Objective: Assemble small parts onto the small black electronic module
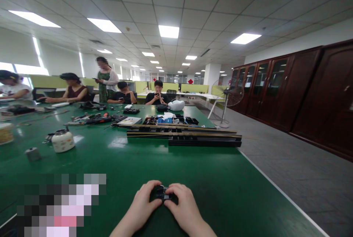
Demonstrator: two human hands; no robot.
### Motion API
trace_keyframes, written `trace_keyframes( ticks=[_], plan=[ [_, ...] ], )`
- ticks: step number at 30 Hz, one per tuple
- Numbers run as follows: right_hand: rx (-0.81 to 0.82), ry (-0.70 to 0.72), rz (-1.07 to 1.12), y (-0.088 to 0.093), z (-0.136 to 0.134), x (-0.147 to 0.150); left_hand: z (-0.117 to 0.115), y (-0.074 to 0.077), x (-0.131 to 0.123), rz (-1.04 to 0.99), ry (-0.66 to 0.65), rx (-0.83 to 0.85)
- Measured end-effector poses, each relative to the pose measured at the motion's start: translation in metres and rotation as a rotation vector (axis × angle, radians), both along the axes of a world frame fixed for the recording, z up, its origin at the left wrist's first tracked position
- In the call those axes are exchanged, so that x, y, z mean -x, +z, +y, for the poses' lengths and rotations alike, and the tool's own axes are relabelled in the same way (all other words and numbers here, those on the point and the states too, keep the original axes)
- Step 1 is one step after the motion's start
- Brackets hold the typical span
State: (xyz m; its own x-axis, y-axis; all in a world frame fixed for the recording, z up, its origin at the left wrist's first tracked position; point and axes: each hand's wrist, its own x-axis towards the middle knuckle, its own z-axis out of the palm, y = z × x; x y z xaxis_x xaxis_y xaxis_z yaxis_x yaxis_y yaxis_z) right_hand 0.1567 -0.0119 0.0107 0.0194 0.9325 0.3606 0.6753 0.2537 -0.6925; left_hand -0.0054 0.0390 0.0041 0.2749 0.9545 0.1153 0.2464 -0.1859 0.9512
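Note:
Close to me, above the green table (pixel 220 178), a small black part with a shiny clear or metallic piece (pixel 162 194) sits between my two hands. My left hand (pixel 143 202) pinches it from the left, thumb below and index finger on top. From the right, my right hand (pixel 183 200) grips it the same way. Fingertips cover much of the part, so its exact kind is not clear.
Long black rails (pixel 204 141) with thin brass-coloured rods lie across the table ahead. A white pot (pixel 63 140) and a grey metal cylinder (pixel 33 154) stand left. Tools (pixel 95 119) lie farther back, with several people beyond. A blurred patch hides the lower left.

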Motion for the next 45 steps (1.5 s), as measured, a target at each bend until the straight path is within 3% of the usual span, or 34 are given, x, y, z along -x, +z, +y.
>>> trace_keyframes(
  ticks=[7,15,29,45],
  plan=[
    [0.103,-0.004,-0.038,0.005,-0.001,0.001,0.002,-0.002,0.000,0.328,-0.080,-0.089],
    [0.025,-0.062,0.087,0.001,0.003,-0.002,0.006,-0.007,0.001,0.272,-0.056,-0.130],
    [-0.069,-0.288,0.168,-0.014,0.010,-0.011,0.006,-0.008,0.001,0.283,-0.055,-0.139],
    [-0.118,-0.382,0.200,-0.018,0.012,-0.017,0.005,-0.008,0.000,0.302,-0.025,-0.090]
  ],
)
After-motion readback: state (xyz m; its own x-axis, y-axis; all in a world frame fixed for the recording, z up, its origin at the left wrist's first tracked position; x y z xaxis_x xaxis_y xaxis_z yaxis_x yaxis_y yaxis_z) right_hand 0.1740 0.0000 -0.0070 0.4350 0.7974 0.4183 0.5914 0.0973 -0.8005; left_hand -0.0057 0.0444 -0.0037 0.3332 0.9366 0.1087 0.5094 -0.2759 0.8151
